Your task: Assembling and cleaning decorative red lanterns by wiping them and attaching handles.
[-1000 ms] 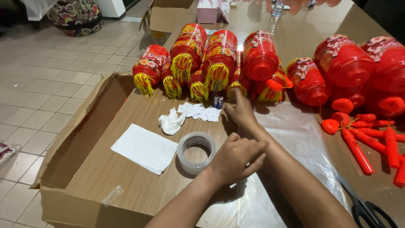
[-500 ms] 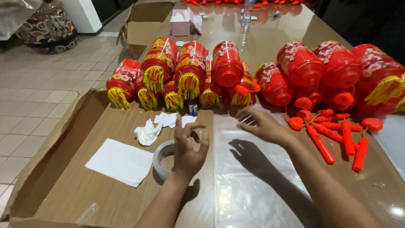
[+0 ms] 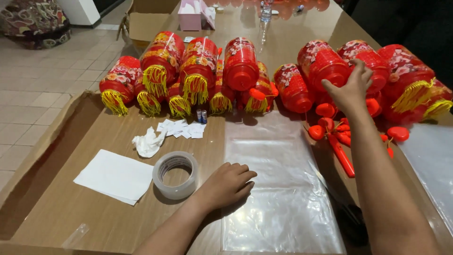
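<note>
Red lantern [image 3: 325, 66] beyond the plastic sheet [image 3: 278, 179]: right hand [image 3: 351, 89] spreads open fingers on it, should grasp gently; left hand [image 3: 226, 185] rests empty, loosely curled, on the sheet's edge.

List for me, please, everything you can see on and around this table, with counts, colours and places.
lanterns: about a dozen, red with yellow tassels, lying in a row across the table
red plastic parts: a loose pile, below the right-hand lanterns
tape roll: one, clear, beside the left hand
plastic sheet: one, clear, flat at table centre
white paper: one sheet, left of the tape
crumpled tissue: one, white, above the paper
paper slips: several, white, below the lanterns
batteries: two, small, by the slips
tissue box: one, pink, far end
left hand: resting flat on the table
right hand: on a lantern
</note>
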